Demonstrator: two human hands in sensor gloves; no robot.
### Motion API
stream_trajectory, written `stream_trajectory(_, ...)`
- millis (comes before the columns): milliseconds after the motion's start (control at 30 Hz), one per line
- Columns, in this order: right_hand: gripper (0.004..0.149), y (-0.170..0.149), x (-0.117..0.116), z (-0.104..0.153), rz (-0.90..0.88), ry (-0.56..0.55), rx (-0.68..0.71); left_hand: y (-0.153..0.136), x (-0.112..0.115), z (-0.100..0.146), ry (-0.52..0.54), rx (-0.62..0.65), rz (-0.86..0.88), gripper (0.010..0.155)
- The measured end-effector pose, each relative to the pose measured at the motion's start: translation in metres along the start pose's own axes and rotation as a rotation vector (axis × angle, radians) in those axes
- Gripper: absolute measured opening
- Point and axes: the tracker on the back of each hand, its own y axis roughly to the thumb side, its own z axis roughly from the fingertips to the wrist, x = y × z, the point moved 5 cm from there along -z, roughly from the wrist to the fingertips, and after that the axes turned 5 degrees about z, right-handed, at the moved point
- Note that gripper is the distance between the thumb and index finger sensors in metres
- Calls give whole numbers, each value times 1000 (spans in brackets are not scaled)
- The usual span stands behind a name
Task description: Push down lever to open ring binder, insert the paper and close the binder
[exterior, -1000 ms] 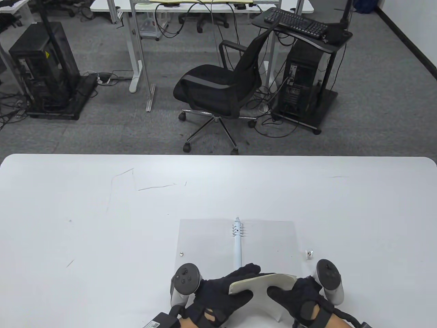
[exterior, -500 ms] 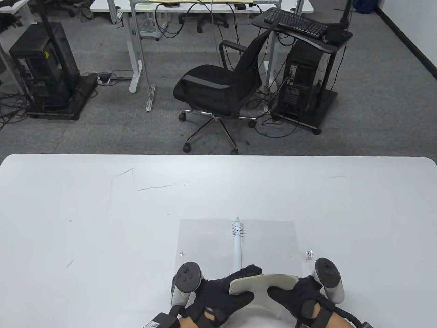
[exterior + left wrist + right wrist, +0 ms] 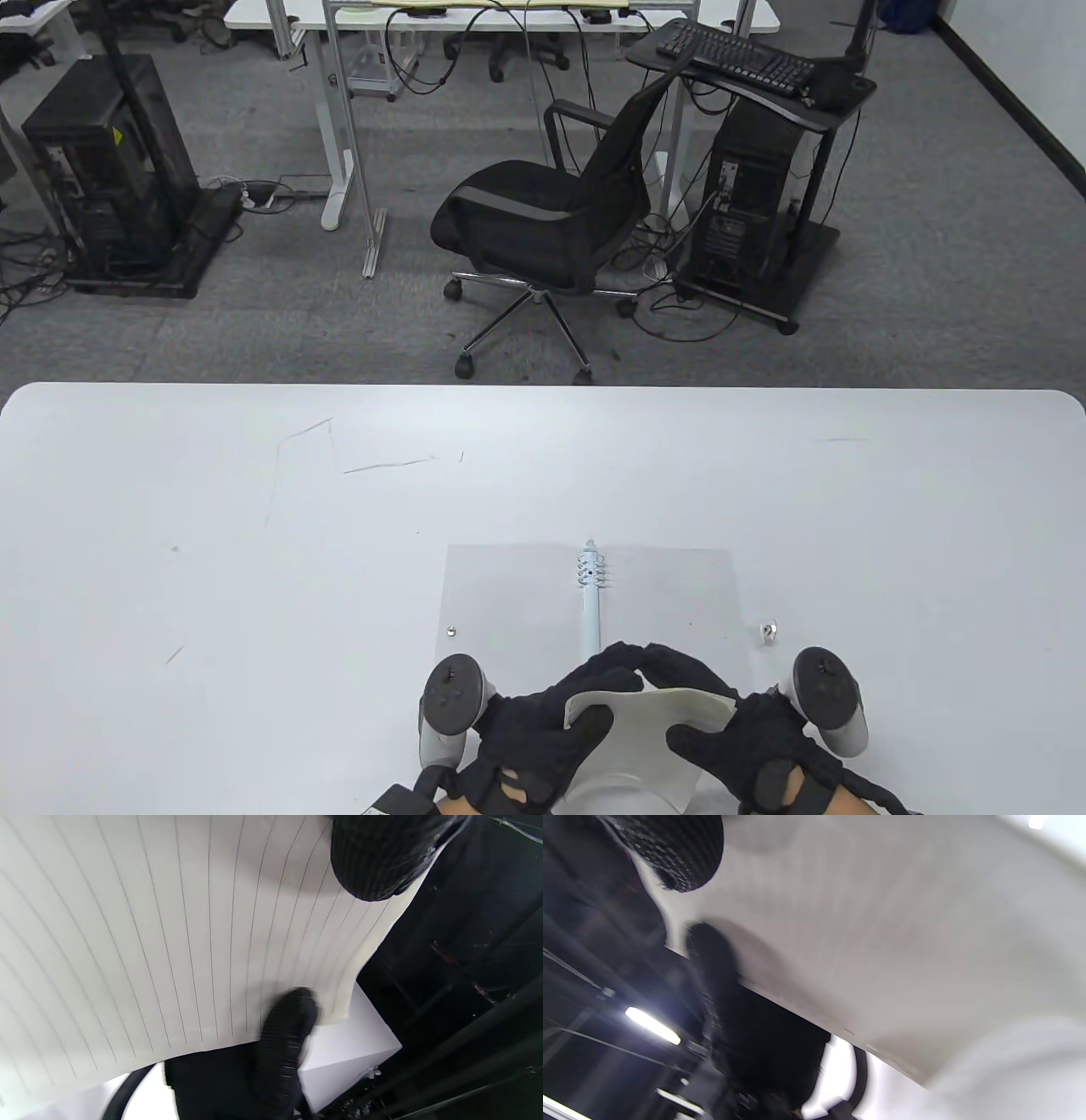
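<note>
A: So, both hands are pinching the paper point(image 3: 649, 709): the left hand point(image 3: 551, 722) on one end, the right hand point(image 3: 747, 739) on the other, fingers curled over it.

B: And it's hanging over the open binder point(image 3: 590, 594) at the counter's point(image 3: 212, 552) near edge, bowed. I'd be flattening it, then lining the holes up with the rings point(image 3: 590, 570) before lowering.

A: Whether it's punched, I can't tell.

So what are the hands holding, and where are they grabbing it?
A sheet of lined paper. The left hand pinches its left edge, the right hand its right edge.
</note>
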Motion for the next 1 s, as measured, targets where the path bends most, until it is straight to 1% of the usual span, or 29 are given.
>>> stream_trajectory(67, 55, 8, 6, 1, 11, -73, 22, -3, 1, 0, -4, -10, -2, 44)
stream_trajectory(100, 51, 10, 6, 2, 33, -81, 33, -1, 2, -1, -16, -5, 2, 45)
stream_trajectory(133, 50, 10, 5, 2, 45, -73, 32, 0, 2, -1, -28, 1, 0, 50)
stream_trajectory(167, 50, 9, 5, 2, 42, -54, 28, 5, 0, -1, -26, 21, 4, 54)
stream_trajectory(233, 49, 10, 4, 2, 16, -26, 37, 14, -3, 0, -17, 65, 12, 57)
stream_trajectory(300, 50, 12, 2, 2, 9, -11, 58, 21, -3, 0, -26, 91, 11, 57)
stream_trajectory(333, 51, 14, -1, 1, -3, 5, 71, 27, -1, -1, -58, 103, -10, 57)
stream_trajectory(367, 52, 15, -2, 1, -8, 12, 79, 30, 0, -1, -66, 106, -33, 57)
stream_trajectory(400, 55, 15, -4, 1, -14, 22, 84, 30, 1, 0, -52, 106, -65, 56)
stream_trajectory(500, 60, 6, -9, 0, -27, 46, 62, 23, -3, 0, -21, 87, -80, 54)
stream_trajectory(600, 59, -2, -14, -1, -66, 65, 35, 16, -5, 0, -12, 63, -18, 53)
stream_trajectory(700, 57, 6, -18, -2, -101, 82, 65, 21, 3, 0, -32, 82, 42, 53)
stream_trajectory(767, 57, 15, -15, -2, -57, 55, 109, 28, 7, 1, -41, 106, 22, 54)
stream_trajectory(800, 56, 14, -14, -2, -31, 42, 105, 27, 6, 0, -47, 102, 17, 53)
stream_trajectory(867, 57, 1, -15, -2, -14, 39, 51, 15, -2, -2, -35, 59, -19, 54)
stream_trajectory(900, 57, -8, -16, -3, -30, 53, 17, 5, -7, -2, -24, 14, -18, 55)
stream_trajectory(933, 58, -12, -17, -3, -45, 54, 2, 0, -9, -2, -25, -11, -7, 56)
stream_trajectory(1000, 58, -18, -19, -3, -81, 55, -21, -3, -9, -3, -41, -10, 38, 55)
